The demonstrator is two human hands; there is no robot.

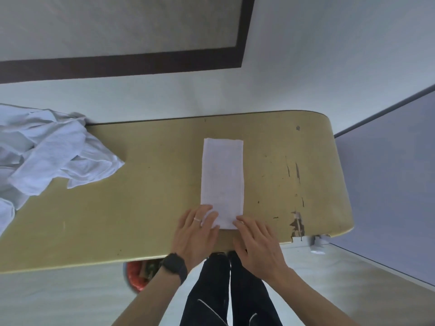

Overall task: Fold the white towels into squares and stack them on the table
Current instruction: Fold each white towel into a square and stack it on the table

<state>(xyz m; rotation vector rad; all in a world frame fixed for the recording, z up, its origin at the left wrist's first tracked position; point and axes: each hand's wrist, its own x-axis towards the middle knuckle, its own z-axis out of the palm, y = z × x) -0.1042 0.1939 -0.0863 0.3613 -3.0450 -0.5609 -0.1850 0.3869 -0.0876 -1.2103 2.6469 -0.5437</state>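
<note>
The white towel (222, 180) is lying on the yellowish worktop (153, 208) as a long narrow strip, folded lengthwise and flat all along. Its far end is pointing away from the person and its near end is sitting close to the worktop's front edge. Both grips are meeting it at that near end. The left grip (196, 231) is resting flat over the strip's near left corner, its fingers (204, 213) lying straight and spread on the cloth, curling round nothing. A ring (197, 219) is showing on one finger and a dark watch (174, 267) is sitting on the wrist. The right grip (256, 245) is lying released as well, fingers stretched forward, its fingertips (239, 220) touching the near right corner while the palm is hanging over the front edge. Well apart to the left, a heap of unfolded white towels (47, 156) is lying crumpled across the worktop's left part. Near the right end a chipped patch (297, 225) is showing at the front edge. Beneath the worktop something red, possibly a basket (135, 277), is peeking out beside the person's dark trousers (230, 292)
</note>
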